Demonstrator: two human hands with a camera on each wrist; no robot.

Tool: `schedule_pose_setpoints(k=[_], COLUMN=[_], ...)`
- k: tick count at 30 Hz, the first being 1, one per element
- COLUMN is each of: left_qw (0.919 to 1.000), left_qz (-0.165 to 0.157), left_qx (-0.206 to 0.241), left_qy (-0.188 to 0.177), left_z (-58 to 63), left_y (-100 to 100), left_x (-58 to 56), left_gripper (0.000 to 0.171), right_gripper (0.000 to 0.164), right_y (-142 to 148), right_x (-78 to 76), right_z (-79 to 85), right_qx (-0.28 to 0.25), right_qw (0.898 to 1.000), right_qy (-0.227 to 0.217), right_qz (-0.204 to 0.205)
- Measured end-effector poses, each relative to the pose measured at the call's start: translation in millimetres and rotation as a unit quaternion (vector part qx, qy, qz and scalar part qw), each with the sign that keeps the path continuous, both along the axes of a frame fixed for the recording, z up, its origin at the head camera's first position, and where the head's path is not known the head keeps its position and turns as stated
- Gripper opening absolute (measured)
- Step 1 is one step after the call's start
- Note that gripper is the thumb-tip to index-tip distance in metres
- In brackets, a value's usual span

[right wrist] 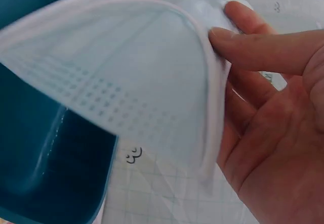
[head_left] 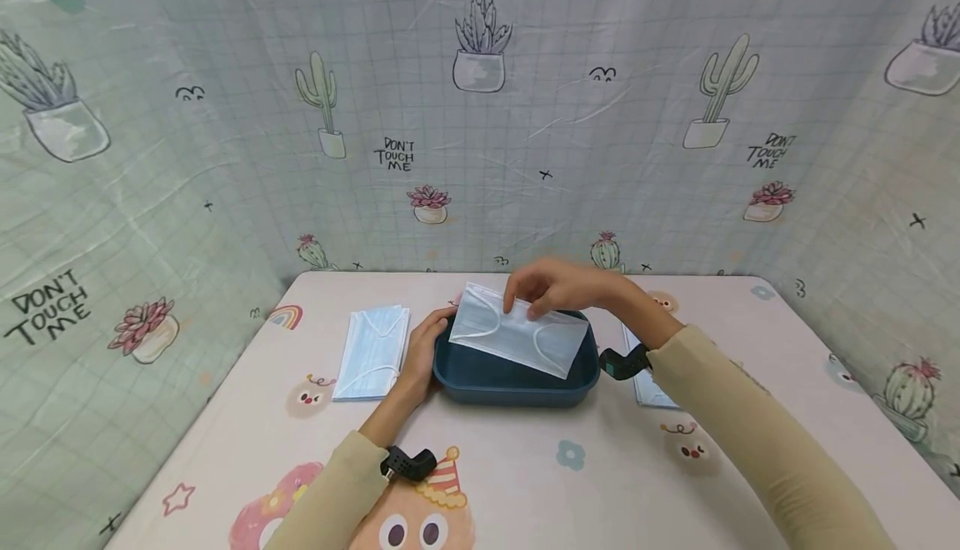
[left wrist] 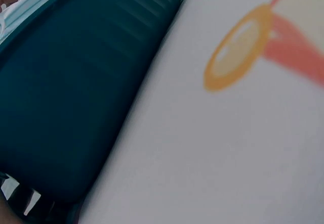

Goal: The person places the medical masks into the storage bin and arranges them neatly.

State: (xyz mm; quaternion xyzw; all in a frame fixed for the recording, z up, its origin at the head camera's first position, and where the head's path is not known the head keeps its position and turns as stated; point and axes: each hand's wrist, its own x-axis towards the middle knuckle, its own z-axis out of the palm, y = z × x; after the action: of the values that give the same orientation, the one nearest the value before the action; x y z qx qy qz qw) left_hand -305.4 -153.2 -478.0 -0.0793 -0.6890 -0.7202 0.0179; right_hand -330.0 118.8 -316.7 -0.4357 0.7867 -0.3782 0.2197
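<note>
A dark teal rectangular box [head_left: 517, 397] stands on the table, its top uncovered. My right hand [head_left: 562, 285] pinches a light blue face mask [head_left: 517, 335] with white ear loops above the box, tilted down to the right. In the right wrist view, the thumb and fingers grip the mask [right wrist: 147, 77] near its edge, with the box [right wrist: 30, 148] below. Against the box's left side rests my left hand [head_left: 422, 354], its fingers reaching along the wall to the rear corner. The left wrist view shows the box wall [left wrist: 86, 82] close up; most of the left hand is hidden there.
Left of the box lies a stack of blue masks [head_left: 369, 354]. More masks [head_left: 651, 387] lie to the right, partly under the right forearm. A printed pink cloth covers the table [head_left: 525, 483]; a cactus-patterned curtain [head_left: 540, 133] hangs behind and at both sides.
</note>
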Motion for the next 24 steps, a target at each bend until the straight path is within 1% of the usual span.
schedule_pose_setpoints(k=[4,7,13,17,20,24], left_qw=[0.9999,1.0,0.9998,0.9997,0.9998,0.9998], left_qz=[-0.001,-0.001,0.007,-0.005,-0.012,-0.012], left_qx=[0.008,0.003,0.003,0.009,0.003,0.001], left_qy=[-0.006,-0.01,-0.019,-0.023,-0.018,-0.013], left_z=[0.7,1.3,1.5,0.4,0.1,0.2], left_y=[0,0,-1,-3,-3,-2], left_x=[1.1,1.3,0.9,0.2,0.1,0.5], left_gripper=[0.041,0.041,0.042,0.041,0.042,0.042], right_gripper=[0.028,0.028,0.028,0.028,0.028,0.028], right_y=[-6,-10,-22,-29,-33,-35], right_x=[-4.8,-7.4,-9.0,-10.6,-12.0,-13.5], right_z=[-3.9,-6.0,-8.8,-12.2,-15.4,-21.5], right_qx=[0.011,0.022,0.051,0.065,0.074,0.08], right_qw=[0.999,0.998,0.996,0.994,0.992,0.99], right_qy=[-0.035,-0.047,-0.055,-0.067,-0.08,-0.097], right_qz=[0.03,0.039,0.048,0.059,0.067,0.069])
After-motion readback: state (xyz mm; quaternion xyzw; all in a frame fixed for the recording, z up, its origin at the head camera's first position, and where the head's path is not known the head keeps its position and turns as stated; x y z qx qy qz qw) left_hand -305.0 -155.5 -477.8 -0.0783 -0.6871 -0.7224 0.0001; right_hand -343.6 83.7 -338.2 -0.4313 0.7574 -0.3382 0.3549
